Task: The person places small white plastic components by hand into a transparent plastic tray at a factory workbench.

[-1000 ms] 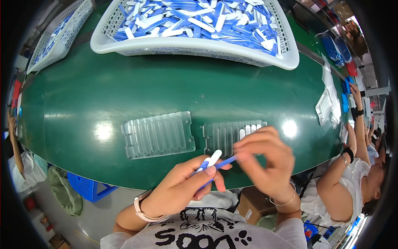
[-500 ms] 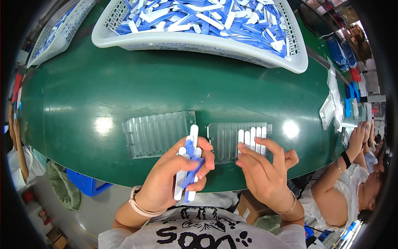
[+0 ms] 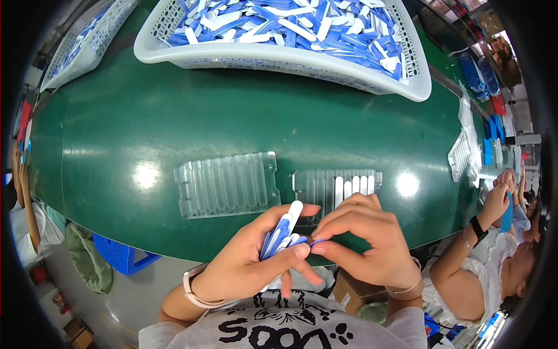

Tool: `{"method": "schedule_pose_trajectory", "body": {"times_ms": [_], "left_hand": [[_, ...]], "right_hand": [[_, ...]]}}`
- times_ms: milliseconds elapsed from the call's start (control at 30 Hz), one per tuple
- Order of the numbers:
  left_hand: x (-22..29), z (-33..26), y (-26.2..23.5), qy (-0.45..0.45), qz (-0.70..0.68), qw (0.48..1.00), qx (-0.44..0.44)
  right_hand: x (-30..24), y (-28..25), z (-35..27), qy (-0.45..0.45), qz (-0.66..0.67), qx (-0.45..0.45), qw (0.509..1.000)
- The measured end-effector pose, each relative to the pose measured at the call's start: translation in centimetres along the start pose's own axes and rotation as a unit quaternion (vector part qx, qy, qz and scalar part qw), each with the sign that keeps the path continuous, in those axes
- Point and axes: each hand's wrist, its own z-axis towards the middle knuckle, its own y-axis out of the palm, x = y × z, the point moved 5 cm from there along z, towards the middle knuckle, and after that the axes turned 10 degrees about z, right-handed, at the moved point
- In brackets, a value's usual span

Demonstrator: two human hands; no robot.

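Nearest the viewer, a bundle of slim blue-and-white plastic sticks (image 3: 283, 232), smooth and round-ended, is gripped in the curled left hand (image 3: 253, 262), its thumb laid across their lower ends. One stick at the bundle's lower end is pinched between thumb and forefinger of the right hand (image 3: 363, 241), whose remaining fingers are bent inward. Just beyond the hands, on the matte green belt (image 3: 174, 110), two clear moulded trays with ribbed parallel slots are laid side by side: the left tray (image 3: 226, 183) is unfilled, while the right tray (image 3: 331, 185) holds a row of white stick ends in its right-hand slots. Farther off, a white perforated basket (image 3: 279, 55) is heaped with like sticks. A second basket (image 3: 87, 41) is seen at far left.
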Motion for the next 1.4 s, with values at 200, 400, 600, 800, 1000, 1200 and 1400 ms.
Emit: {"method": "schedule_pose_trajectory", "body": {"times_ms": [200,400,600,800,1000,1200,1400], "left_hand": [[0.0,0.3,-0.4,-0.002,0.009,1.000,0.013],[-0.2,0.5,-1.0,0.000,-0.029,0.999,0.019],[-0.8,1.0,-1.3,0.008,-0.108,0.993,0.038],[-0.7,0.9,-1.0,0.024,-0.090,0.995,0.020],[-0.6,0.5,-0.8,-0.004,-0.038,0.998,-0.046],[-0.5,0.4,-0.8,0.008,-0.009,0.999,-0.035],[-0.2,0.6,-0.9,-0.005,-0.041,0.999,-0.033]], "right_hand": [[0.0,-1.4,-0.9,0.053,0.150,0.150,0.976],[-1.9,-1.1,-0.1,-0.161,0.033,0.040,0.986],[1.7,-4.1,2.6,-0.034,-0.081,0.138,0.987],[0.3,-2.5,3.2,-0.042,-0.244,0.166,0.955],[-0.6,-1.0,2.0,-0.036,-0.061,0.050,0.996],[0.1,-1.0,1.5,-0.053,-0.082,0.001,0.995],[-1.4,-0.9,1.0,-0.182,-0.164,0.017,0.969]]}}
